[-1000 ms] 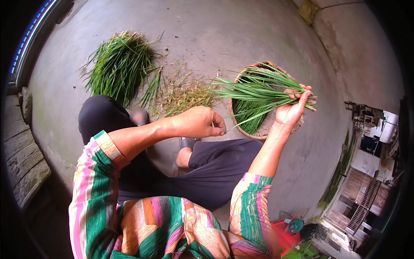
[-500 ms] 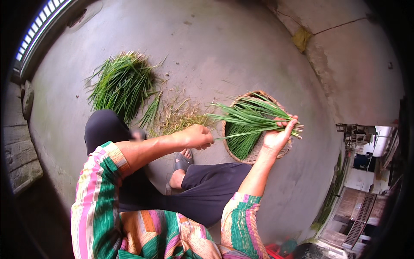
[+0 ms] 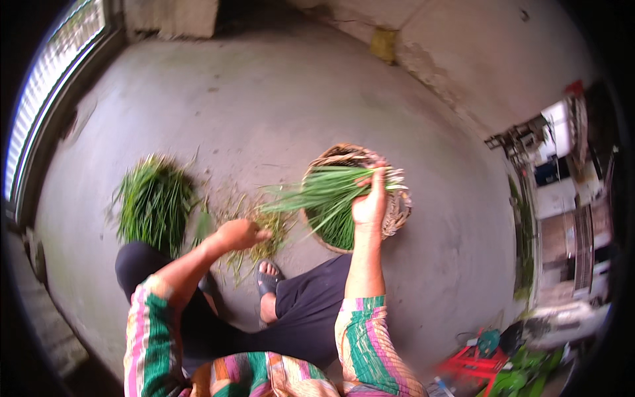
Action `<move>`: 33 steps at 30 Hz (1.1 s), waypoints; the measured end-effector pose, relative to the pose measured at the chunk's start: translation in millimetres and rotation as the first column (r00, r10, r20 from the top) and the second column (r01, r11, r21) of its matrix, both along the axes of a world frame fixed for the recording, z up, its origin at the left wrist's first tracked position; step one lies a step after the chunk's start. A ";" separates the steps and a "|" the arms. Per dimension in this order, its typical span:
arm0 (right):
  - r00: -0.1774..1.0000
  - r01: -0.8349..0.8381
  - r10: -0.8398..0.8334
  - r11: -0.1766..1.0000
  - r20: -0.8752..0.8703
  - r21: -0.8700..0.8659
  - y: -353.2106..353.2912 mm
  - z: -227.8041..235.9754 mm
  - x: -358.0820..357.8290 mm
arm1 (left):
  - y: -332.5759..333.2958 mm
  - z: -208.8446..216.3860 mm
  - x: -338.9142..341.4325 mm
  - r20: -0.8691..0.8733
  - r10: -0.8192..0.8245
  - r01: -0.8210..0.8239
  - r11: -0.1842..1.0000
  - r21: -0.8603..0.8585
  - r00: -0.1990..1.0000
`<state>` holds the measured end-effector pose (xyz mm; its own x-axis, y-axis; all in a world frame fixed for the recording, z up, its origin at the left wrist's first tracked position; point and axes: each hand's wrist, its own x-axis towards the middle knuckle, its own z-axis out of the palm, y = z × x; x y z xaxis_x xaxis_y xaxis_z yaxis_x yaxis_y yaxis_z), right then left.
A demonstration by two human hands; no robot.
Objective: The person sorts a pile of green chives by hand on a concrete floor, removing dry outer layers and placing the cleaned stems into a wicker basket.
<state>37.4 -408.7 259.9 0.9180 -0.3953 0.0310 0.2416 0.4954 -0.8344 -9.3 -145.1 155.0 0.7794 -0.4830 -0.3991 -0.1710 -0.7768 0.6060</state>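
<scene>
A bunch of garlic chives is gripped in my right hand, its pale stem ends pointing right and its long green blades fanning left. The bunch is over a round woven basket, with more chives lying inside. My left hand is above the withered trimmings on the floor, apart from the bunch. Its fingers are closed and slightly blurred; anything pinched there is too small to make out. To the left lies a large heap of chives.
My sandalled foot rests on the concrete floor, close to the trimmings and basket. A yellow object is by the far wall. Red and green equipment stands at the lower right, and a barred opening is at upper left.
My left hand has moved away from the bunch, left and over the trimmings. The right hand still holds the chives above the basket. The whole view has shifted, bringing more equipment into sight.
</scene>
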 end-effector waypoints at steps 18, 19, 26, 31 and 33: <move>0.829 -0.548 0.516 0.827 -0.215 -0.126 80.5 -33.5 -24.2 | -16.8 72.5 6.5 0.145 0.306 -0.197 0.844 -0.499 0.941; 0.827 -0.550 0.521 0.828 -0.212 -0.114 80.1 -39.3 -26.0 | -19.1 74.8 5.5 0.134 0.303 -0.210 0.860 -0.465 0.944; 0.764 -0.631 0.571 0.758 -0.299 -0.165 78.8 -47.3 -28.4 | -22.3 74.5 2.0 0.312 0.292 -0.166 0.913 -0.374 0.904; 0.733 -0.657 0.603 0.747 -0.314 -0.101 81.5 -58.7 -32.8 | -15.2 69.3 3.2 0.478 0.180 -0.021 0.947 -0.320 0.860; 0.731 -0.657 0.602 0.748 -0.322 -0.093 81.0 -65.7 -32.3 | -13.3 73.1 3.8 0.438 0.138 -0.018 0.963 -0.267 0.888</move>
